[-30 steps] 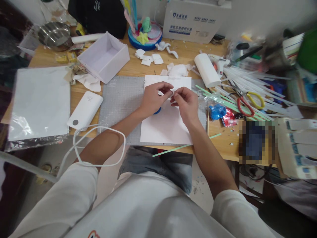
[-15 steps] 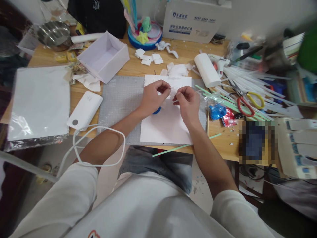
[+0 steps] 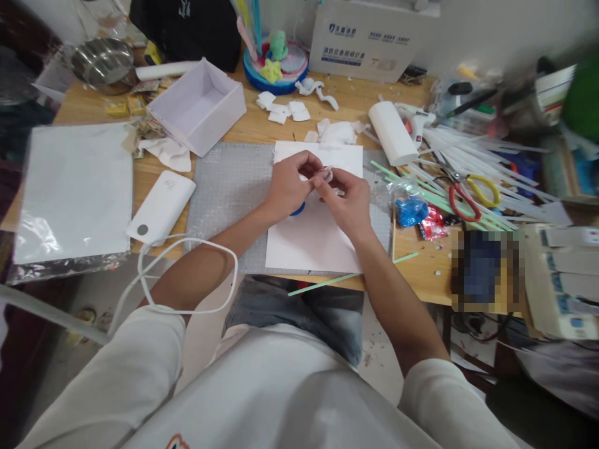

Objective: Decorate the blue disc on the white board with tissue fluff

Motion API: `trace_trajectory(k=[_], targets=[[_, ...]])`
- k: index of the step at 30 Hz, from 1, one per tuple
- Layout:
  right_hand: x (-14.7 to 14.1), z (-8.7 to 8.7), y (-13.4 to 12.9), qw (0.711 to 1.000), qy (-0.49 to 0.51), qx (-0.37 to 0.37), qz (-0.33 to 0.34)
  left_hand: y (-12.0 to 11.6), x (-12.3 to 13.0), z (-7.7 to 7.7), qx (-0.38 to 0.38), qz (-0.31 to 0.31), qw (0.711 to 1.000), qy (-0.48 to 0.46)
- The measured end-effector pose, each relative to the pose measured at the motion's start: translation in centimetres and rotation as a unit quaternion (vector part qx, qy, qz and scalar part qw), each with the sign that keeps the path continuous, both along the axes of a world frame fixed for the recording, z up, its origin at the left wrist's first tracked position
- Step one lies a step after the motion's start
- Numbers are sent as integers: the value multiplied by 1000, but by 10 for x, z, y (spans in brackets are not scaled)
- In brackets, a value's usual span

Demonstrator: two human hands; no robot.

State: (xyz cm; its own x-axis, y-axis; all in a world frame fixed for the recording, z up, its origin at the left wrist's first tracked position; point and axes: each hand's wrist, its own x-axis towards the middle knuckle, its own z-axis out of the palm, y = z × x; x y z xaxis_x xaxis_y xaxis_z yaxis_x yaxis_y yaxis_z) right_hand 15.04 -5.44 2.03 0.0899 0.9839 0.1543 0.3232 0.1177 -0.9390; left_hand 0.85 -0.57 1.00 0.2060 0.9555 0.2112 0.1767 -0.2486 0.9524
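Above a white sheet of paper (image 3: 313, 243), my left hand (image 3: 291, 186) and my right hand (image 3: 349, 198) meet fingertip to fingertip. Both are closed, pinching a small crumpled white piece (image 3: 327, 174) that looks like thin tissue; the fingers hide part of it. Beneath my left hand, the edge of a round blue object (image 3: 298, 209) shows on the paper. More crumpled white tissue (image 3: 337, 132) lies just beyond the sheet's far edge.
A grey cutting mat (image 3: 224, 199) lies under the paper. Left are a white power bank (image 3: 161, 209) with a looped cable and an open white box (image 3: 196, 109). Right are a white roll (image 3: 393, 133), scissors (image 3: 472, 193), a glue gun (image 3: 418, 125) and many thin sticks.
My right hand has moved left, closing the gap to my left hand. The white piece is now bunched between the fingertips of both. My left hand stays nearly in place.
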Motion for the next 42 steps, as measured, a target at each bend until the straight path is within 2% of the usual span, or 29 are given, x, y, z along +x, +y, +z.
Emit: trace_trajectory(k=[5, 10, 14, 19, 25, 30, 36, 42], targets=[[1, -1, 1, 1000, 19, -21, 14, -2, 0, 3, 9, 9, 1000, 10], [1, -4, 0, 999, 42, -13, -18, 0, 0, 2, 16, 16, 1000, 11], [-2, -5, -2, 1000, -3, 10, -25, 4, 1, -3, 3, 30, 1000, 1], [-5, -7, -4, 996, -64, 49, -39, 6, 2, -7, -60, 21, 997, -38], [-10, -8, -7, 989, -104, 77, -71, 2, 3, -4, -99, 11, 993, -60], [-12, -6, -7, 982, -116, 102, -111, -1, 3, 0, -98, -2, 994, -55], [-10, -6, -6, 981, -120, 94, -123, -3, 5, 2, -82, 5, 995, -49], [-6, -7, -4, 988, -50, 54, -133, -2, 4, 1, -76, 8, 996, -46]])
